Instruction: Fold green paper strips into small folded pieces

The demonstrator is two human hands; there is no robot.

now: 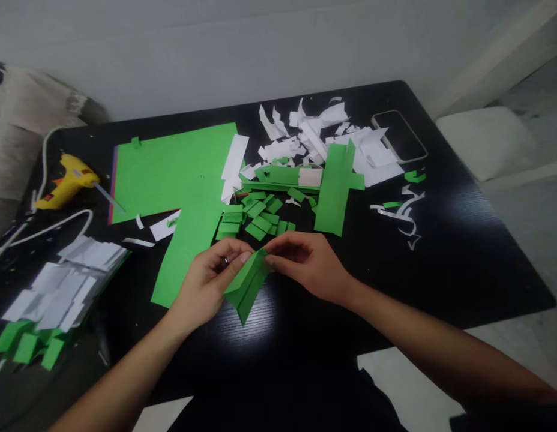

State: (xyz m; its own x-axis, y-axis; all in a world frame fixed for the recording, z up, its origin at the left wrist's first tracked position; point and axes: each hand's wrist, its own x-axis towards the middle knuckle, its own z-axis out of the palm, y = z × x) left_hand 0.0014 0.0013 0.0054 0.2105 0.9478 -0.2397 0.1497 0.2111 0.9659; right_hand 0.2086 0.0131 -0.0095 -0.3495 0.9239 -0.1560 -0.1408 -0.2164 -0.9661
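Observation:
Between my hands, above the front part of the black table, is a folded strip of green paper (pixel 248 288) with creases along its length. My left hand (pixel 210 279) pinches its upper left edge between thumb and fingers; a ring shows on one finger. At the far end of the strip, my right hand (pixel 308 261) closes thumb and forefinger on the corner. Just beyond them lies a pile of small folded green paper pieces (pixel 258 217). A long green sheet (pixel 188 246) extends beside my left hand, and a creased green strip (pixel 333 192) lies past my right hand.
A yellow glue gun (pixel 71 182) lies at the left by a large green sheet (pixel 170 171). White paper scraps (pixel 305 135) heap at the back, near a phone (pixel 399 135). A layered white-and-green paper piece (pixel 65 285) sits front left. Cables (pixel 44 159) run along the left edge.

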